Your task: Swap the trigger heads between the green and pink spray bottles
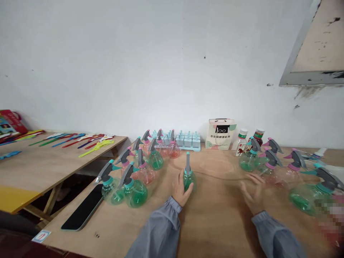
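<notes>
My left hand (180, 189) is wrapped round a green spray bottle (188, 175) that stands upright in the middle of the wooden table (215, 215). My right hand (254, 193) hovers over the table with fingers spread, reaching toward a pink spray bottle (268, 167) on the right; it is blurred and holds nothing. Both arms wear grey sleeves.
Several green and pink spray bottles (134, 179) stand on the left, several more (301, 179) on the right. A black phone (83, 209) lies at the left edge. At the back stand a blue ice-lolly mould (188, 140), a small paper bag (220, 134) and two small bottles (242, 141). A second table (40, 161) holds coloured sticks.
</notes>
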Demonstrator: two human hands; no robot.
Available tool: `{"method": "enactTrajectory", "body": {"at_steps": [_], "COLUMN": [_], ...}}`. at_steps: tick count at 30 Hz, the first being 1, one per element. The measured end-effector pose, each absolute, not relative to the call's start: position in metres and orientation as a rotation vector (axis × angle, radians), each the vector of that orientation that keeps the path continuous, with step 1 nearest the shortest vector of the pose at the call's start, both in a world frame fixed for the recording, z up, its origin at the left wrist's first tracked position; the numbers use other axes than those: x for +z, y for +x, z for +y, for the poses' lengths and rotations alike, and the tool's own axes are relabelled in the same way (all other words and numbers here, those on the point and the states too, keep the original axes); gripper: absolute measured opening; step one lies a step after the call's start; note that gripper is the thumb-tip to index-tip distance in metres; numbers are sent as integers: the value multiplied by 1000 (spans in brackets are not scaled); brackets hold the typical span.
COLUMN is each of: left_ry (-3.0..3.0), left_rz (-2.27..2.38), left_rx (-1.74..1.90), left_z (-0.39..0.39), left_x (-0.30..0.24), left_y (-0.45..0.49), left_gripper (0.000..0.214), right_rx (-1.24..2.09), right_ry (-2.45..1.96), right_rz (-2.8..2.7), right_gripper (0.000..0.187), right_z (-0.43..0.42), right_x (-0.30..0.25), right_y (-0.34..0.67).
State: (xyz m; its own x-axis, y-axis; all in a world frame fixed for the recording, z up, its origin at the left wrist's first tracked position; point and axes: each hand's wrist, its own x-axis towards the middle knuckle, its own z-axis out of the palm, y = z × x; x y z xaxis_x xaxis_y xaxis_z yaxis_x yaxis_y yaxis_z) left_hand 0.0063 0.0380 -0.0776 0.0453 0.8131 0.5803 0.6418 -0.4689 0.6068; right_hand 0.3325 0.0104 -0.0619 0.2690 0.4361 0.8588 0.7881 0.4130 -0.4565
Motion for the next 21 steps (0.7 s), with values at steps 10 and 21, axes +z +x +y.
{"method": "enactTrajectory", "body": {"at_steps": [10,21], "left_ry": [2438,1799], "left_rz": [996,1571], "left_rx": [1102,1711], "left_z": [17,131], "left_x": [-76,-18], "left_y": [16,-8], "left_gripper": [86,37], "right_rx": [343,553], "right_ry": [-1029,-936], "right_rz": [-1674,-1606], "right_gripper": [84,53], "right_z": [21,38], "right_x": [-22,-19], "right_y": [185,196]}}
